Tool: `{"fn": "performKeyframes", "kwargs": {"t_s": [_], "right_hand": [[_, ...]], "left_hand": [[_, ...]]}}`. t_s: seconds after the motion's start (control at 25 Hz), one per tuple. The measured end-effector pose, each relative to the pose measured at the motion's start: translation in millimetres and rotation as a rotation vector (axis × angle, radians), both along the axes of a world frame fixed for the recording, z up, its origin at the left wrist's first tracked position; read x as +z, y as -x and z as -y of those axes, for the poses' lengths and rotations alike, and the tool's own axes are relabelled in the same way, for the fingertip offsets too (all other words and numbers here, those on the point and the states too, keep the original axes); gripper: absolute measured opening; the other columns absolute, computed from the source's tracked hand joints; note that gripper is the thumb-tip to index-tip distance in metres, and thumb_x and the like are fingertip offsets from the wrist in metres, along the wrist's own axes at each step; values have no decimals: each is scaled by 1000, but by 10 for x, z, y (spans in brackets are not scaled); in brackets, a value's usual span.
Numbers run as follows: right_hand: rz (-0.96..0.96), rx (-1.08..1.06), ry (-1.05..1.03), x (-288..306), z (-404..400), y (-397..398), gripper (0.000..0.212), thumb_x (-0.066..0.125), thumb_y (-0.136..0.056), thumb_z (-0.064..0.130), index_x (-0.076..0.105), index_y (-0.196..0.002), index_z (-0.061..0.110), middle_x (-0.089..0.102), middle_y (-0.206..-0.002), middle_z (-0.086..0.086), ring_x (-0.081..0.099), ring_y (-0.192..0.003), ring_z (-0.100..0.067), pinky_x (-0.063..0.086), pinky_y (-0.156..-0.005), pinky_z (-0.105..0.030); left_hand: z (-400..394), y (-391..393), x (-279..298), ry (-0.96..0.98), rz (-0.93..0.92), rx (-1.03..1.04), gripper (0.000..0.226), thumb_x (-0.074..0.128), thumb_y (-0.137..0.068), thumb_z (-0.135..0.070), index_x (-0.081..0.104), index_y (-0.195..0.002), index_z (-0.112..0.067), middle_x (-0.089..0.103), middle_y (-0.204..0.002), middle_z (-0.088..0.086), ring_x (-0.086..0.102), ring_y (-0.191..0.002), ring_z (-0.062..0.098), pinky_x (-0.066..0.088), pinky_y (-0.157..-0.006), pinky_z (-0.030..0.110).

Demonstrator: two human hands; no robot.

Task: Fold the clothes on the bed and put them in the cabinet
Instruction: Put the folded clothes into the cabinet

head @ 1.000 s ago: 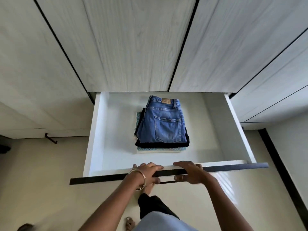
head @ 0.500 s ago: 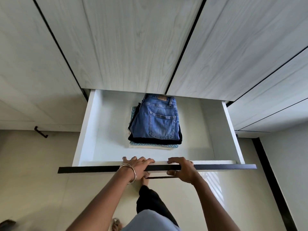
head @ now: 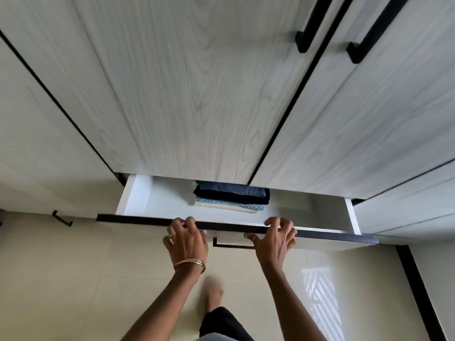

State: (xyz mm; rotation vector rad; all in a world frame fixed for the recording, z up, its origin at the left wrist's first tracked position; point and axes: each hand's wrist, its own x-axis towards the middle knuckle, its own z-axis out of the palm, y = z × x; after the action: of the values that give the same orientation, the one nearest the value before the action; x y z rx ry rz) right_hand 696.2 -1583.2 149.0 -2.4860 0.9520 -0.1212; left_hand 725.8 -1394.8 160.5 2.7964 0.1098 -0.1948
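A white drawer (head: 131,195) with a black top rim (head: 138,219) stands partly pulled out of the pale wood-grain cabinet (head: 197,94). Inside lies a stack of folded clothes (head: 231,201): blue jeans (head: 234,188) on top, a dark garment under them, then a teal-patterned piece and a pale one. The cabinet front hides the back half of the stack. My left hand (head: 187,239), with bangles on its wrist, has its fingers bent over the rim left of centre. My right hand (head: 275,239) grips the rim to the right, thumb on the drawer's front face.
The drawer's black pull handle (head: 231,246) sits between my hands. Two long black door handles (head: 310,28) (head: 371,33) are at the upper right. A small black handle (head: 61,219) is low on the left. My foot (head: 213,299) stands on the glossy beige floor below.
The drawer has slid well into the cabinet, so most of the jeans are now covered. Both hands stayed on the rim and moved forward with it; the view has tilted up.
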Motion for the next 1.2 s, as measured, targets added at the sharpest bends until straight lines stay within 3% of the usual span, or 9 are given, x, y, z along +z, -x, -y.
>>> {"fn": "performKeyframes", "kwargs": {"t_s": [0.16, 0.28, 0.44, 0.56, 0.68, 0.84, 0.88, 1.0, 1.2], "right_hand": [[31, -460, -587, 4, -138, -575, 31, 68, -84, 30, 57, -99, 6, 57, -96, -13, 57, -102, -37, 44, -84, -38], [49, -384, -810, 24, 16, -1060, 9, 45, -81, 7, 49, -74, 9, 44, -66, -3, 50, -66, -26, 43, -59, -33], [97, -206, -1009, 69, 287, -1339, 39, 28, -79, -21, 35, -64, 14, 26, -67, -2, 27, -64, -17, 43, -61, -29], [121, -96, -1216, 27, 489, -1272, 31, 35, -84, -15, 42, -72, 14, 36, -69, -2, 35, -66, -17, 43, -71, -34], [11, -29, -1071, -102, 666, -1103, 26, 44, -85, -3, 63, -93, 13, 68, -87, -3, 59, -75, -16, 43, -67, -30], [-419, 289, -583, -833, 639, -872, 34, 52, -85, -4, 74, -84, 23, 72, -90, -7, 64, -85, -26, 46, -69, -27], [-544, 389, -470, -1042, 592, -844, 26, 56, -88, 3, 72, -104, 16, 70, -105, -9, 63, -101, -28, 46, -81, -29], [-677, 646, -208, -1714, 361, -1020, 62, 61, -91, 21, 36, -145, 7, 47, -143, -13, 39, -134, -31, 32, -108, -37], [-667, 801, 80, -2572, 107, -1582, 75, 59, -84, 17, 23, -150, 11, 35, -152, -13, 32, -140, -32, 26, -113, -45]], "left_hand": [[174, -611, 216, 707, -278, 638, 31, 60, -90, -11, 52, -118, 1, 53, -116, 26, 51, -109, 41, 45, -83, 44], [304, -1129, 237, 1358, -403, 912, 26, 41, -91, 14, 49, -77, -6, 49, -76, 14, 53, -74, 23, 53, -58, 26], [530, -1390, 111, 1414, -427, 869, 42, 22, -90, 20, 42, -97, -17, 29, -67, -1, 38, -46, 2, 40, -55, 14], [611, -1305, -39, 1480, -496, 673, 78, 18, -89, 24, 28, -128, -43, 47, -88, -12, 53, -74, -4, 39, -71, 19], [577, -1110, -299, 1225, -422, 452, 101, 40, -89, 17, 3, -142, -60, 36, -140, -27, 57, -115, 11, 49, -80, 34], [446, -905, -886, 170, -373, 178, 54, 47, -87, -4, 50, -137, -24, 60, -130, 4, 56, -117, 27, 46, -92, 34], [490, -888, -1032, 110, -457, 74, 48, 45, -88, -7, 51, -134, -20, 58, -131, 6, 54, -120, 27, 44, -95, 34], [662, -1044, -1652, 47, -537, -362, 58, 42, -89, -4, 34, -145, -18, 30, -154, 2, 48, -127, 27, 43, -102, 40], [718, -1558, -2498, -219, -546, -575, 73, 45, -93, -8, 10, -153, -31, 9, -161, -10, 40, -134, 30, 33, -107, 50]]}}
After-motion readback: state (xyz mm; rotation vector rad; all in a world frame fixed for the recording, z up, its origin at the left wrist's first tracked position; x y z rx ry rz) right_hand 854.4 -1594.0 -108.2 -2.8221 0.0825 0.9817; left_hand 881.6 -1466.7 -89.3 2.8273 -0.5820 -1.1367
